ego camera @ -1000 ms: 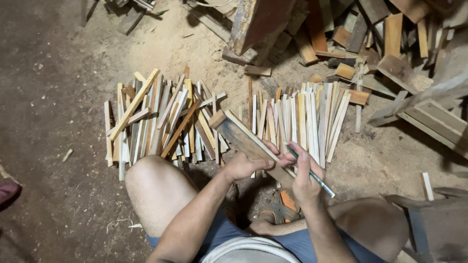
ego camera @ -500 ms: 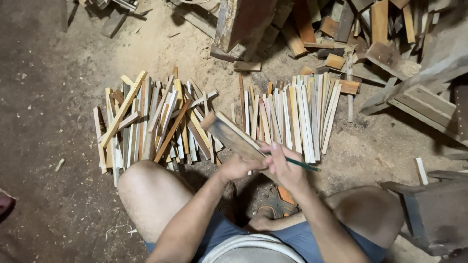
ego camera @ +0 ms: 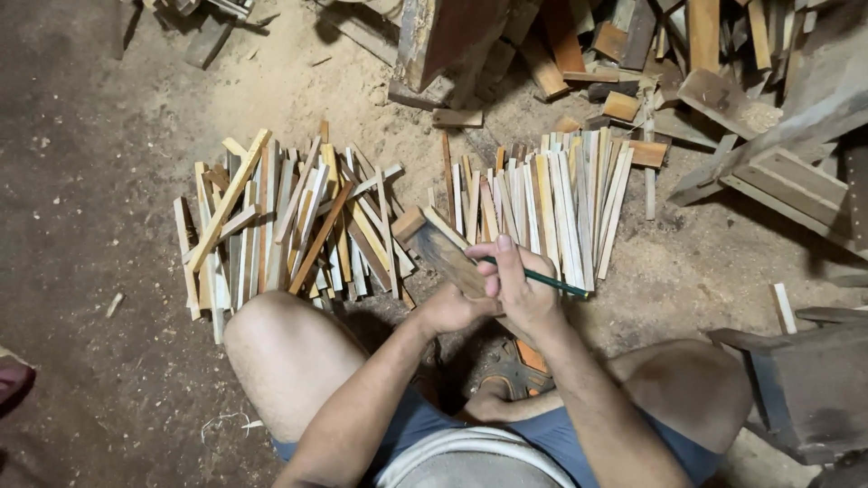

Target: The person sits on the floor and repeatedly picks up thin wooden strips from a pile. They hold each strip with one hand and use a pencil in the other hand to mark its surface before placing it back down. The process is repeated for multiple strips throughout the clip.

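Note:
I sit on the dirt floor with both knees spread. My left hand (ego camera: 449, 309) grips the near end of a dark flat wooden stick (ego camera: 438, 242) that points up and to the left. My right hand (ego camera: 515, 280) lies over the same stick and holds a green pencil (ego camera: 542, 281), whose free end sticks out to the right. In front of me lie two heaps of thin wooden slats: a jumbled one (ego camera: 289, 221) on the left and a neater, mostly parallel one (ego camera: 551, 199) on the right.
Offcuts and wood blocks (ego camera: 624, 63) are piled at the back right, with a thick upright post (ego camera: 448, 41) behind the slats. A wooden frame piece (ego camera: 787, 181) lies at the right and a dark stool-like block (ego camera: 805, 384) by my right knee. Sawdust covers the ground.
Both hands have stayed on the dark stick. The right hand with the pencil has shifted slightly up along it, and the camera view has drifted a little.

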